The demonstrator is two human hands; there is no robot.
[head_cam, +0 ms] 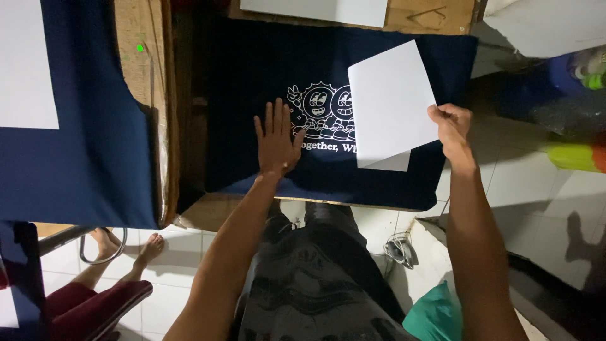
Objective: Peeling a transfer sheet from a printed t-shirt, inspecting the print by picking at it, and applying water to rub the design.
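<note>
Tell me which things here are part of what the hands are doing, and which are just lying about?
In use:
left hand, flat on the navy printed shirt
right hand, pinching the white sheet

Lying about:
second navy shirt with its white paper
teal cloth
another person's bare feet

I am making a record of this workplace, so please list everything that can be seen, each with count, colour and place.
shirt: one, dark blue with a white cartoon print, spread flat on the board in the centre
sheet of paper: one, white, partly lifted over the print
second shirt: one, dark blue, on the left, a white sheet on it
board: one, brown, under the centre shirt, another white sheet at its top edge
floor tiles: white, below and at the right
another person's feet: two, bare, lower left
left hand: flat on the shirt, fingers spread
right hand: grip closed on the paper's edge
</note>
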